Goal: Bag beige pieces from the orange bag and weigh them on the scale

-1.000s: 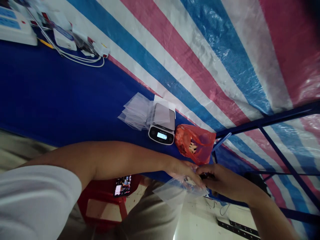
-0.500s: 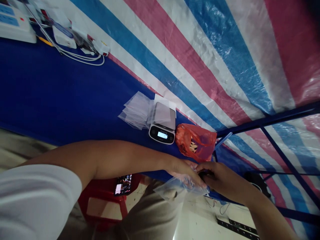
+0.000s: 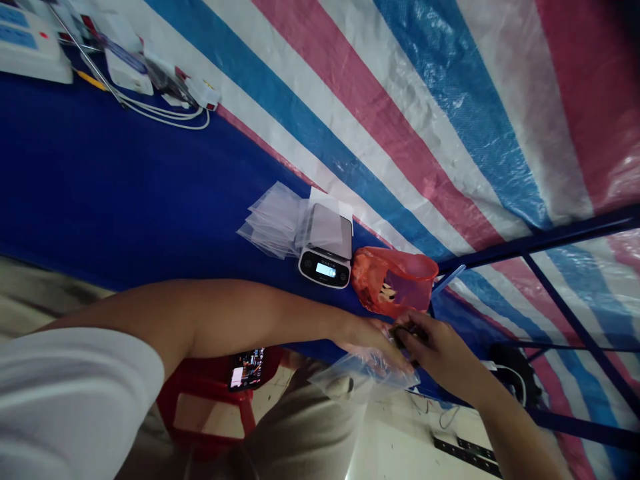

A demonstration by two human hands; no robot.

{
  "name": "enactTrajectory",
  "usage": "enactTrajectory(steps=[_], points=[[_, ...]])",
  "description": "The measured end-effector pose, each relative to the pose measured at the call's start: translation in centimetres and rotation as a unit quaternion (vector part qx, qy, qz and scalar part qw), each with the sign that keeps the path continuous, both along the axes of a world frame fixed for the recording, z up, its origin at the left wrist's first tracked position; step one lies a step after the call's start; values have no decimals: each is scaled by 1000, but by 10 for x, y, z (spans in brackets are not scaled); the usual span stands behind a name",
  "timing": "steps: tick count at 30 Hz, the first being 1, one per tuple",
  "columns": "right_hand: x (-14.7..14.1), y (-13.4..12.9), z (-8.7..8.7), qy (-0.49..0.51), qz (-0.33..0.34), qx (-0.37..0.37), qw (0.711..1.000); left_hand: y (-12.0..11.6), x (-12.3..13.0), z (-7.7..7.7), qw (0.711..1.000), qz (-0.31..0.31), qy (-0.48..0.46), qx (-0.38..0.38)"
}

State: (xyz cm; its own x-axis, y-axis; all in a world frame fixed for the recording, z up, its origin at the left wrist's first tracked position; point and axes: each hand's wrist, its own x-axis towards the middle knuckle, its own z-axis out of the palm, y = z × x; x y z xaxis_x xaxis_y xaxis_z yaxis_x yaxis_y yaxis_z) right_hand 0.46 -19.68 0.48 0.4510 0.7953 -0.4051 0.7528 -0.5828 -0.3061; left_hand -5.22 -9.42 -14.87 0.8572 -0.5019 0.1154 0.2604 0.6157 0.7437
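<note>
My left hand [image 3: 373, 341] is closed on a clear plastic bag [image 3: 367, 381] that hangs over my lap. Low in this bag lies a small pale piece with a dark mark [image 3: 342, 387]. Close beside it, my right hand [image 3: 434, 341] pinches something small and dark at the bag's upper edge; its kind is unclear. Just beyond both hands, an open red plastic bag [image 3: 369, 267] holds several pale-and-dark pieces [image 3: 387, 292]. To its left stands a digital kitchen scale [image 3: 324, 268] with a lit display. A fan of clear bags [image 3: 273, 220] lies partly over the scale's plate.
The blue table [image 3: 125, 193] runs along a striped tarp wall [image 3: 350, 100]. At the far left are a power strip [image 3: 35, 50] and white cables [image 3: 170, 119]. A phone [image 3: 246, 369] rests on a red stool [image 3: 205, 380]. Blue metal bars [image 3: 540, 233] cross at the right.
My right hand has shifted slightly, showing more of the dark thing in its fingers. The red bag's mouth has opened wider. My left hand and the clear bag stay nearly still.
</note>
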Motion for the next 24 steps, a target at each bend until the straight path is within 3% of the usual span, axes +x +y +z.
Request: enactTrajectory(steps=[6,11,14,18,21,24], points=[[4,-5,-21,62,-102,69,990,1,-2,3,1000,-7,10,-7],[3,-5,-34,105,-221,111,963,0,-3,5,999,14,45,-15],[7,-8,-38,109,-239,126,957,-1,-3,4,999,17,45,-20],[13,-14,-37,79,-186,87,975,0,-3,3,999,5,31,-21],[18,-20,-35,-12,-80,57,995,0,-4,4,999,-2,37,-17],[22,-27,-38,-102,30,53,993,0,-3,4,999,-6,41,-12]])
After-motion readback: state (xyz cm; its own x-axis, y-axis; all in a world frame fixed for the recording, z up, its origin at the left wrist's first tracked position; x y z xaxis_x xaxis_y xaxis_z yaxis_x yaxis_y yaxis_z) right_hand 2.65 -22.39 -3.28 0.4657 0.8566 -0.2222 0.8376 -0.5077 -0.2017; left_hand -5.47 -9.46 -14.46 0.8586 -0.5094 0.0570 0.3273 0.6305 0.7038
